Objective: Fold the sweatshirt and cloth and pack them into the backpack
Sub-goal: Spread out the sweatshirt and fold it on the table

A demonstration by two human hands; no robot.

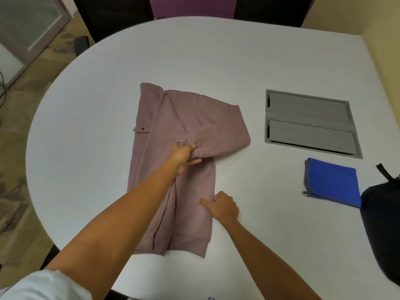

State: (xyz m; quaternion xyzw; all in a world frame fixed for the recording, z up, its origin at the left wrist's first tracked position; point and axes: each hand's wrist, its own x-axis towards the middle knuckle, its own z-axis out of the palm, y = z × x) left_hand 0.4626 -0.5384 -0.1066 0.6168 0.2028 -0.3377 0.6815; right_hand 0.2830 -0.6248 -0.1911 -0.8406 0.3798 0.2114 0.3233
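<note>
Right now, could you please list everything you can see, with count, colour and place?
sweatshirt: one, dusty mauve, table centre, partly folded
cloth: one, blue with grey edging, folded, right of the sweatshirt
backpack: one, black, right table edge, partly out of frame
cable hatch: one, grey, set into the table, beyond the cloth
table: one, white, rounded
left hand: gripping the sweatshirt's sleeve cuff
right hand: pressing the sweatshirt's right edge

White rounded table (108,94); grey recessed cable hatch (309,123) with two closed flaps, set in tabletop. Purple chair back (192,6) beyond far edge. Patterned carpet (19,169) at left.
</note>
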